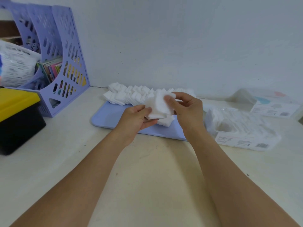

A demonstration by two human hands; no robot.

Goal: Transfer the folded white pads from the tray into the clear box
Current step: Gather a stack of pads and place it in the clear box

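A light blue tray [108,117] lies on the table near the wall. Rows of folded white pads [131,95] lean along its far side. Both hands hold a stack of white pads [158,108] just above the tray's middle: my left hand [136,118] grips it from below and the left, my right hand [186,108] pinches its top right edge. A few more pads [167,121] rest on the tray under the stack. The clear box [241,128] stands to the right of the tray, with white pads in it.
A purple file rack [54,51] with booklets stands at the back left. In front of it sits a black bin with a yellow lid [18,110]. A white packet [275,105] lies behind the clear box by the wall.
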